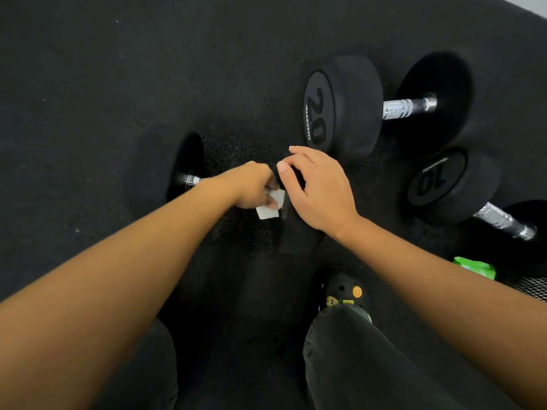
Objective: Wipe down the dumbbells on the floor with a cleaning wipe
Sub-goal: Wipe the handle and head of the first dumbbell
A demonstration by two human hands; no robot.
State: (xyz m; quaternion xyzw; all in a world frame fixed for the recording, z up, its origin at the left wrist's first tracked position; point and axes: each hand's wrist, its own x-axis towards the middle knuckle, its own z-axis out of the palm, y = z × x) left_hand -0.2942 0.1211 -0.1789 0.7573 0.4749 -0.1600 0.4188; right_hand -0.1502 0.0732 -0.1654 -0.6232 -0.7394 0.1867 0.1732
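We are looking at a dim scene in which the black floor [88,84] is swallowing most detail. Overhead light is glinting off the chrome handle [408,108] of the 20 dumbbell [349,105] and pooling soft shadows beneath its heads. The white wipe [270,207] is showing as the brightest patch. The wide lens is bending and stretching our forearms near the lower edges, where things are going soft.

Left hand [254,187] pressing white wipe [270,207] against near dumbbell [189,164] on black floor [118,69]; right hand [319,190] steadying its head.
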